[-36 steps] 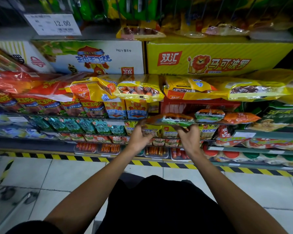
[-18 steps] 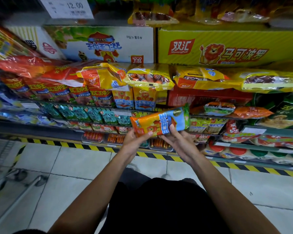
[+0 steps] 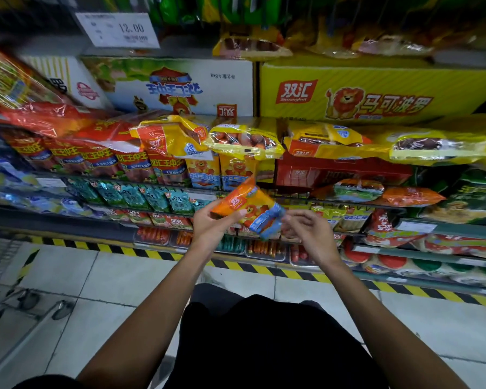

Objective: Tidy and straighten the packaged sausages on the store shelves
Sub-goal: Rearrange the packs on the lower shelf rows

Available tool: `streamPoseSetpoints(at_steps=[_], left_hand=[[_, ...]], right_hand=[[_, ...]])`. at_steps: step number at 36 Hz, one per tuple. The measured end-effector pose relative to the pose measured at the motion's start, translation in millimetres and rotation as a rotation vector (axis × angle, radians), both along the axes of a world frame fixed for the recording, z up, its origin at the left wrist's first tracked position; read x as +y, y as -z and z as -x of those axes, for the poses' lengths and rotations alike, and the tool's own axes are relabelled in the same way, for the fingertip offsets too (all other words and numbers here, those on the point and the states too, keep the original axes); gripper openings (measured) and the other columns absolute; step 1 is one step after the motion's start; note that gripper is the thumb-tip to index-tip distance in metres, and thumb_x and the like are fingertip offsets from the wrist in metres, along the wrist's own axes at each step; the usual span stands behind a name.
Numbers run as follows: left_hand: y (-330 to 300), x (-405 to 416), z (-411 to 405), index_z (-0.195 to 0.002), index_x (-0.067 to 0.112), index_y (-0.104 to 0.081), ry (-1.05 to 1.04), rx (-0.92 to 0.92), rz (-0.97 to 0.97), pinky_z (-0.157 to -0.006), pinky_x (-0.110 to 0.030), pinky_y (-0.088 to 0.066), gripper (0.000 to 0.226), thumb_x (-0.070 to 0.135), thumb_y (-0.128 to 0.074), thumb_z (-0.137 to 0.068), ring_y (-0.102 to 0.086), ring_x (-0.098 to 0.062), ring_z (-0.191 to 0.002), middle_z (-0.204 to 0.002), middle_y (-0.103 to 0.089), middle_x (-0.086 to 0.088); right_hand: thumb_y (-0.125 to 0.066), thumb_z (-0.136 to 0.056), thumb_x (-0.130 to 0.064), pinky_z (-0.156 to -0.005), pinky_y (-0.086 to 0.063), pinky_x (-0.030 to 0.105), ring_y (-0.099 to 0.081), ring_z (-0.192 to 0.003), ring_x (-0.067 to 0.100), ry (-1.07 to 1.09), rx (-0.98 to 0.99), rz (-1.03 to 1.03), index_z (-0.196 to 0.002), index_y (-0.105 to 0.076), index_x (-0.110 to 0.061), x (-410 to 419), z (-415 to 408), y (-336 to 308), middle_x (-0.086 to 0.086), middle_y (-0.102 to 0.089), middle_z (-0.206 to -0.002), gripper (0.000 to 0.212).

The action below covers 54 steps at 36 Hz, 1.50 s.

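Note:
An orange and blue sausage pack (image 3: 250, 209) with a lion picture is held tilted in front of the shelves, its blue end pointing down to the right. My left hand (image 3: 213, 226) grips its orange end, thumb on top. My right hand (image 3: 306, 234) hovers at the blue end with curled fingers; whether it touches the pack is unclear. Matching lion packs (image 3: 219, 172) stand upright on the shelf just behind. Yellow sausage bags (image 3: 244, 141) lie loosely on top of that row.
Red sausage packs (image 3: 96, 161) line the shelf to the left, teal packs (image 3: 135, 195) below them. A yellow carton (image 3: 376, 91) and a white carton (image 3: 174, 85) sit above. Striped tape (image 3: 124, 249) marks the floor edge. A trolley frame (image 3: 17, 313) stands at lower left.
The pack came off the shelf and toward me, then turned from level to steeply tilted. My right hand has slid off its underside to the blue end. The camera moved closer.

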<state>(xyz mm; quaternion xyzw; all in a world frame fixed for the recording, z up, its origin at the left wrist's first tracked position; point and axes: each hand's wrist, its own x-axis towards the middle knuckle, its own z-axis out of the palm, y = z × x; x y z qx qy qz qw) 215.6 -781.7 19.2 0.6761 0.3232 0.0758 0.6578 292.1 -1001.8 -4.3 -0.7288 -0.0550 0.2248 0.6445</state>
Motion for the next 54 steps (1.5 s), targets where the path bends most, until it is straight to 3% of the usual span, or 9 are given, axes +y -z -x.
streamPoseSetpoints(at_steps=[7, 18, 23, 26, 31, 35, 41, 48, 54], left_hand=[[-0.2, -10.4, -16.3, -0.096, 0.015, -0.075, 0.218, 0.024, -0.164, -0.084, -0.029, -0.059, 0.036, 0.024, -0.094, -0.067, -0.074, -0.010, -0.090, -0.094, -0.078, 0.004], [-12.8, -24.0, -33.7, -0.095, 0.026, -0.064, 0.308, -0.005, -0.176, -0.085, -0.013, -0.048, 0.034, 0.024, -0.090, -0.073, -0.058, 0.015, -0.088, -0.094, -0.064, 0.026], [-5.7, -17.9, -45.5, -0.134, 0.023, -0.060, 0.379, 0.059, -0.217, -0.107, -0.045, -0.048, 0.085, 0.062, -0.086, -0.064, -0.059, -0.015, -0.123, -0.131, -0.066, 0.006], [1.8, -16.3, -50.1, -0.136, 0.019, -0.058, 0.410, 0.058, -0.262, -0.109, -0.048, -0.046, 0.060, 0.038, -0.080, -0.084, -0.058, -0.019, -0.124, -0.132, -0.064, 0.002], [4.2, -19.7, -62.3, -0.132, 0.014, -0.062, 0.372, -0.026, -0.224, -0.104, -0.029, -0.049, 0.039, 0.013, -0.070, -0.094, -0.061, -0.019, -0.117, -0.122, -0.068, -0.002], [7.1, -23.0, -75.9, -0.141, 0.005, -0.054, 0.371, -0.062, -0.221, -0.088, 0.000, -0.043, 0.047, -0.003, -0.062, -0.095, -0.053, -0.024, -0.129, -0.140, -0.059, -0.013], [11.1, -26.2, -93.3, -0.149, 0.013, -0.043, 0.405, -0.007, -0.206, -0.098, -0.008, -0.033, 0.059, -0.010, -0.053, -0.096, -0.043, -0.021, -0.139, -0.150, -0.048, -0.006], [28.3, -21.1, -106.2, -0.154, 0.020, -0.036, 0.459, 0.081, -0.129, -0.103, -0.026, -0.038, 0.074, -0.016, -0.053, -0.092, -0.041, -0.019, -0.142, -0.160, -0.038, -0.004], [38.3, -19.3, -110.2, -0.159, 0.019, -0.022, 0.478, 0.161, -0.129, -0.098, -0.027, -0.045, 0.077, -0.012, -0.052, -0.096, -0.043, -0.024, -0.141, -0.165, -0.023, -0.004]], right_hand=[[-0.079, -0.085, -0.032, -0.100, -0.051, 0.027, -0.057, -0.122, 0.005, -0.279, -0.178, 0.201, -0.141, -0.048, -0.032, 4.1, -16.2, -6.1, -0.011, -0.059, -0.135, 0.064], [-0.078, -0.085, -0.033, -0.086, -0.055, 0.028, -0.069, -0.099, 0.004, -0.222, -0.237, 0.315, -0.117, -0.068, -0.012, 2.8, -24.1, 0.1, -0.008, -0.074, -0.107, 0.040], [-0.079, -0.085, -0.030, -0.074, -0.054, 0.023, -0.068, -0.080, -0.007, -0.125, -0.230, 0.323, -0.091, -0.069, -0.015, 5.9, -27.7, -3.0, -0.010, -0.073, -0.084, 0.019], [-0.078, -0.083, -0.041, -0.081, -0.058, 0.041, -0.071, -0.081, 0.007, -0.073, -0.265, 0.339, -0.088, -0.070, -0.006, 5.9, -35.5, -2.5, -0.005, -0.076, -0.083, 0.036], [-0.075, -0.089, -0.016, -0.092, -0.044, 0.014, -0.059, -0.109, 0.013, -0.001, -0.331, 0.246, -0.126, -0.059, -0.003, 10.4, -48.8, -15.7, 0.000, -0.066, -0.118, 0.042], [-0.074, -0.090, -0.018, -0.069, -0.041, 0.003, -0.059, -0.077, -0.004, 0.012, -0.314, 0.281, -0.102, -0.059, -0.020, 13.1, -62.5, -15.1, -0.011, -0.061, -0.086, 0.019], [-0.072, -0.090, -0.014, -0.103, -0.048, 0.039, -0.061, -0.116, 0.025, 0.012, -0.275, 0.266, -0.126, -0.053, -0.016, 17.4, -76.4, -12.3, 0.001, -0.066, -0.117, 0.041], [-0.067, -0.095, -0.033, -0.085, -0.052, 0.052, -0.066, -0.097, 0.036, -0.047, -0.314, 0.468, -0.129, -0.048, -0.003, 24.6, -89.0, -4.3, 0.025, -0.067, -0.105, 0.050], [-0.066, -0.097, -0.029, -0.101, -0.047, 0.040, -0.060, -0.119, 0.025, -0.131, -0.344, 0.453, -0.140, -0.048, -0.009, 29.1, -101.4, 1.1, 0.009, -0.064, -0.129, 0.050]])
